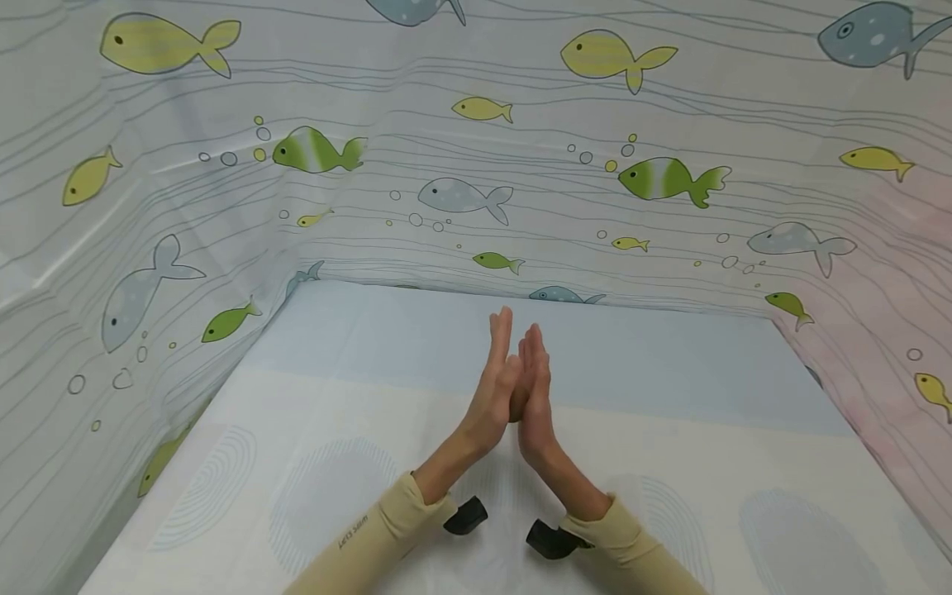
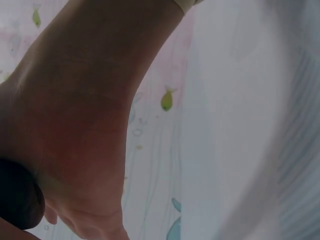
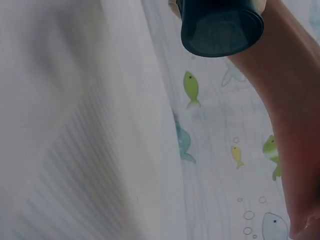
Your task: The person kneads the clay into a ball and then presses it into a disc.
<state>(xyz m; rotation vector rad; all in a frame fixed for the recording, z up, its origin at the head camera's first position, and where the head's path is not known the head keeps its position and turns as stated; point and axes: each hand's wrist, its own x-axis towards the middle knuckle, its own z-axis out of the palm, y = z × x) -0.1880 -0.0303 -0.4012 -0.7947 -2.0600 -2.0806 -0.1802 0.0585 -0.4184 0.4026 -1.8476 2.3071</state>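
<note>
While raised above the middle of the desk (image 1: 372, 347), held a small brown rounded thing (image 1: 518, 405) between left hand (image 1: 489, 401) and right hand (image 1: 539, 409), low between the palms, towards the heels. On both sides, showed straight fingers, pointed upward, with tips just apart; no curling round the thing, so judged the grip a flat press, parted only about as wide as the thing itself. Saw only its near side (too much covered by the palms to make out the full shape). In the wrist views, could not find it at all; saw mostly bare forearm (image 2: 80, 100) there.

Looked like a step of pressing, or perhaps rolling; could not tell which. Called, either way, for palms square to each other and pressure shared evenly left and right, with a little give to suit the roundness. Best done by centring the thing deeper in the palms, away from the near gap at the heels, as the likeliest place for slipping out. Also needed loose wrists, small unhurried movements and a position over the middle of the desk, well apart from the fish-print backdrop (image 1: 357, 223) at far, left and right, for easy recovery after any drop.
</note>
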